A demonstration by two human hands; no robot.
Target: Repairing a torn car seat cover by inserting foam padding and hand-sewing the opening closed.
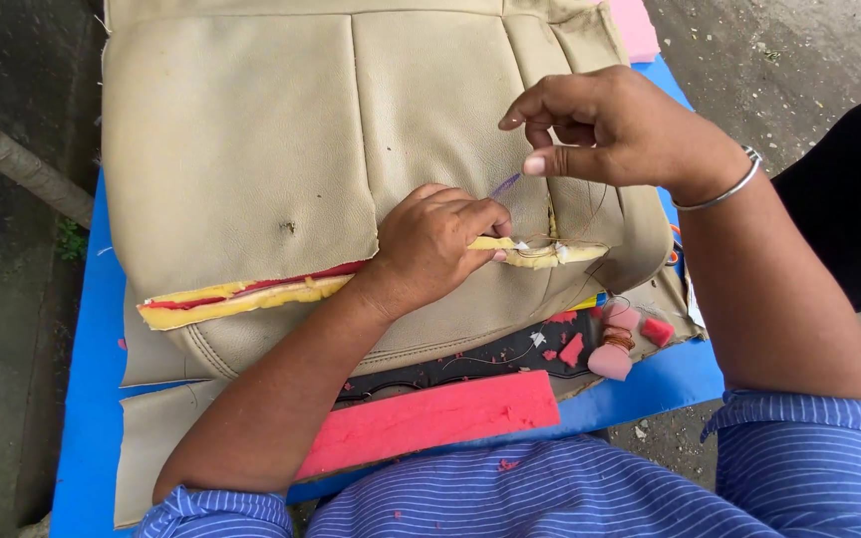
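Note:
A beige leather seat cover [251,130] lies on a blue table [92,379], with a long tear [241,294] that shows yellow and red foam. My left hand [435,239] presses on the cover and pinches the torn edge near its right end. My right hand [610,125] is raised above it with thumb and fingers pinched on a thin thread [505,184] that runs down to the seam. A metal bangle [724,189] sits on my right wrist.
A long pink foam strip [430,418] lies at the near edge of the table. Small pink foam scraps [615,344] and a thread spool sit to the right of it. More pink foam [635,25] is at the far right. Concrete ground surrounds the table.

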